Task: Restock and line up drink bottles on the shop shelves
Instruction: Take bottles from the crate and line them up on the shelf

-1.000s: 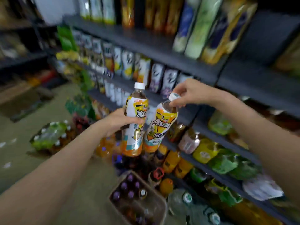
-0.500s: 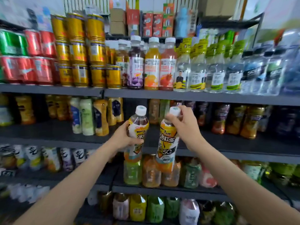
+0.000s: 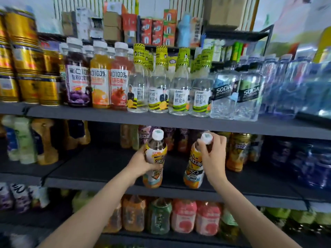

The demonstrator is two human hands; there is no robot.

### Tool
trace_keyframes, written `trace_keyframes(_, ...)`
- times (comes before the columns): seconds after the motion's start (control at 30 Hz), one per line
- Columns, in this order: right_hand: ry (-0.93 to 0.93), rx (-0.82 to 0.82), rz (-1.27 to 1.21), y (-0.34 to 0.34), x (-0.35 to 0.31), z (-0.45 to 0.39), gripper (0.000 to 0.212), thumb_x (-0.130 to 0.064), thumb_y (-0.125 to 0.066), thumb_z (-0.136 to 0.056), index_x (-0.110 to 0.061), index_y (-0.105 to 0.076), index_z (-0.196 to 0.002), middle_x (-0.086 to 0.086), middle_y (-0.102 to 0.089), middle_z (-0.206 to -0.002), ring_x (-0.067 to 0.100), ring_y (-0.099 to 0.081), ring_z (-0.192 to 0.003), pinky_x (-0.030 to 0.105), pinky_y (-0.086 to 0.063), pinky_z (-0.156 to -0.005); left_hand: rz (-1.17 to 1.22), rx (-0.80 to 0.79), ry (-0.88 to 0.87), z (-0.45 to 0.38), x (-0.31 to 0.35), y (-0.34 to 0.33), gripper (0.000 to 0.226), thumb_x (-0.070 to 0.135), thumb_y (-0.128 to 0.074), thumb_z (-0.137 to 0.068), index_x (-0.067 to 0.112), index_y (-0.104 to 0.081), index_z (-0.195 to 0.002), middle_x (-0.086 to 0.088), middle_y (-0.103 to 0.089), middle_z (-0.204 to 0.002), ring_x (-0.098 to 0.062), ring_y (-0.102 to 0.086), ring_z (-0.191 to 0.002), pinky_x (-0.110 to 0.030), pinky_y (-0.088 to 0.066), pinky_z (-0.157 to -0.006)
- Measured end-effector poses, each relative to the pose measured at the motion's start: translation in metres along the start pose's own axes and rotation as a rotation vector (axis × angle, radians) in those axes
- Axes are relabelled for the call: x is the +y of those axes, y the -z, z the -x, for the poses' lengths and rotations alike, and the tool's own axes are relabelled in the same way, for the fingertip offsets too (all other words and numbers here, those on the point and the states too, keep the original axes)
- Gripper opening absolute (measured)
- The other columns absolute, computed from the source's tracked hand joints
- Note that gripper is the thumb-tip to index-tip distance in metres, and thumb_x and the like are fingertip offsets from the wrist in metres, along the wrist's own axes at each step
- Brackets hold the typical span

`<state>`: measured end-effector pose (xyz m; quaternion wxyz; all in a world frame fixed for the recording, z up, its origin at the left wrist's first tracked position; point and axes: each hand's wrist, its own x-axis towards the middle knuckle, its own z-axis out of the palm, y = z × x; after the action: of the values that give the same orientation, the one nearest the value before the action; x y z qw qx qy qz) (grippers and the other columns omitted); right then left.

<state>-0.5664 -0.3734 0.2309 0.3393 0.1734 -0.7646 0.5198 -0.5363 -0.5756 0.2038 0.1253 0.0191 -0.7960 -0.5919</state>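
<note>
Left hand (image 3: 138, 164), grip wrapped round the left tea bottle (image 3: 154, 159) mid-body, at the middle shelf (image 3: 100, 183) front edge. Right hand (image 3: 212, 156) pinches the right tea bottle (image 3: 194, 169) at its neck, just beside. Behind both bottles: bare dark shelf, then a back row of bottles (image 3: 236, 151).

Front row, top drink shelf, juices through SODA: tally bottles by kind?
Juice bottles: 3 (purple, orange, red)
Honey-water bottles: 4
SODA bottles: 2
Total: 9
Gold cans at left and blurred blue bottles at right not counted.
</note>
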Motion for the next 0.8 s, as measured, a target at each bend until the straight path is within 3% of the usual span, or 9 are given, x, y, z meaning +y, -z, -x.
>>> trace_keyframes(0.13,-0.031,-0.058,-0.021,-0.004,0.014,-0.016,0.047,-0.02,-0.056,-0.092,-0.007,-0.038,-0.134,0.007,-0.035,-0.12,0.008,-0.035,-0.093,0.012,-0.029,-0.081,-0.033,-0.005,0.015,-0.013,0.006,-0.011,0.057,0.001,-0.079,-0.066,0.021,-0.049,-0.11,0.011,-0.062,-0.093,-0.012,-0.059,-0.092,-0.03,-0.046,-0.084)
trace_keyframes(0.23,-0.099,-0.211,0.0,-0.015,0.025,-0.011,0.069,-0.025,-0.065,-0.085,-0.018,-0.026,-0.141,0.011,-0.038,-0.134,0.024,-0.04,-0.117,0.026,-0.038,-0.092,-0.034,-0.021,0.038,-0.021,0.004,-0.014,0.06,0.004,-0.081,-0.065,0.019,-0.051,-0.114,0.003,-0.066,-0.102,-0.018,-0.061,-0.101,-0.035,-0.049,-0.089)
trace_keyframes(0.27,-0.103,-0.248,0.02,-0.018,0.029,-0.006,0.076,-0.022,-0.07,-0.081,-0.021,-0.024,-0.141,0.011,-0.038,-0.134,0.024,-0.04,-0.12,0.026,-0.037,-0.091,-0.038,-0.035,0.045,-0.023,0.003,-0.014,0.06,0.005,-0.082,-0.065,0.02,-0.051,-0.115,0.002,-0.066,-0.105,-0.018,-0.06,-0.102,-0.037,-0.048,-0.091)
trace_keyframes(0.37,-0.128,-0.237,0.013,-0.015,0.035,0.002,0.086,-0.016,-0.078,-0.073,-0.022,-0.024,-0.14,0.007,-0.043,-0.132,0.022,-0.047,-0.119,0.027,-0.04,-0.091,-0.051,-0.069,0.045,-0.029,0.004,-0.019,0.054,0.007,-0.082,-0.065,0.026,-0.052,-0.106,0.002,-0.064,-0.106,-0.017,-0.058,-0.103,-0.037,-0.047,-0.094)
trace_keyframes(0.5,-0.267,-0.241,-0.018,0.004,0.041,0.002,0.074,-0.021,-0.081,-0.07,-0.014,-0.037,-0.129,-0.003,-0.059,-0.107,0.013,-0.058,-0.103,0.02,-0.044,-0.08,-0.039,-0.097,0.014,-0.032,0.008,-0.039,0.063,0.005,-0.081,-0.065,0.016,-0.049,-0.118,0.0,-0.063,-0.107,-0.019,-0.058,-0.104,-0.035,-0.048,-0.091)
trace_keyframes(0.6,-0.273,-0.23,0.041,0.02,0.048,0.002,0.059,-0.026,-0.081,-0.069,-0.014,-0.045,-0.113,-0.003,-0.061,-0.095,0.014,-0.061,-0.092,0.018,-0.044,-0.07,-0.041,-0.14,-0.001,-0.033,0.017,-0.058,0.054,0.005,-0.079,-0.068,0.021,-0.048,-0.109,0.01,-0.06,-0.093,-0.01,-0.056,-0.092,-0.021,-0.044,-0.073)
trace_keyframes(0.67,-0.292,-0.177,0.043,0.035,0.059,-0.002,0.059,-0.027,-0.081,-0.069,-0.012,-0.045,-0.114,-0.004,-0.06,-0.094,0.013,-0.059,-0.09,0.018,-0.044,-0.068,-0.044,-0.177,-0.005,-0.036,0.021,-0.072,0.053,0.006,-0.08,-0.068,0.022,-0.05,-0.108,0.011,-0.06,-0.093,-0.01,-0.056,-0.093,-0.022,-0.043,-0.075)
trace_keyframes(0.8,-0.38,-0.015,0.088,0.075,0.099,-0.021,0.056,-0.029,-0.082,-0.068,-0.014,-0.045,-0.107,0.004,-0.06,-0.101,0.028,-0.055,-0.105,0.039,-0.049,-0.084,-0.027,-0.209,-0.001,-0.04,0.025,-0.1,0.05,0.007,-0.08,-0.067,0.025,-0.051,-0.103,0.011,-0.062,-0.094,-0.011,-0.057,-0.095,-0.027,-0.043,-0.084)
